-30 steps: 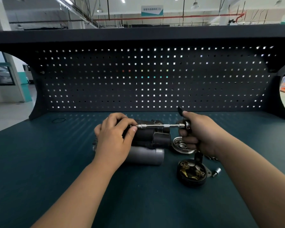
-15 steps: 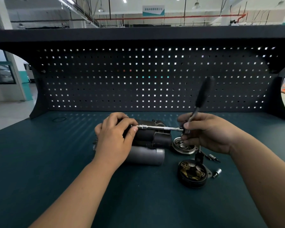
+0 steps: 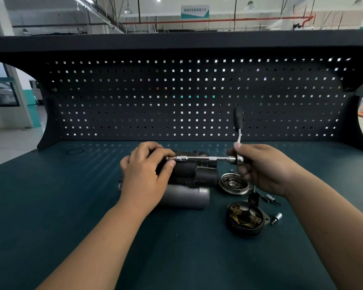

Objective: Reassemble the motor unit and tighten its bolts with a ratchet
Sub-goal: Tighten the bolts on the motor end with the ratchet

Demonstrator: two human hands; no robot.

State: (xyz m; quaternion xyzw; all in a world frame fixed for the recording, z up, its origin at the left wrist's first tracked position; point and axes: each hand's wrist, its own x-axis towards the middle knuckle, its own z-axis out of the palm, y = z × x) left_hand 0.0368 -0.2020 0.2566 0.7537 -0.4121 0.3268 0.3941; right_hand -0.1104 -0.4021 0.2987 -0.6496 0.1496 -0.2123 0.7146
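The motor unit (image 3: 189,185) lies on its side mid-bench, dark body behind and a silver cylinder in front. My left hand (image 3: 147,174) curls over its left end, thumb and fingers pinching the socket tip of the extension bar. The ratchet (image 3: 205,158) runs level from there to my right hand (image 3: 260,166), which grips its head. Its black handle (image 3: 237,120) sticks up almost vertically. A metal end cap (image 3: 233,184) lies right of the motor. A round brush-holder plate (image 3: 245,220) sits nearer me.
A small socket (image 3: 277,218) and loose bits (image 3: 271,199) lie right of the brush plate. A dark pegboard (image 3: 197,97) walls off the back of the green bench (image 3: 71,206). A black ring (image 3: 74,151) lies at the far left.
The ratchet handle swung up from behind my right hand, leaned right, and now stands nearly upright. My left hand and the motor stayed put.
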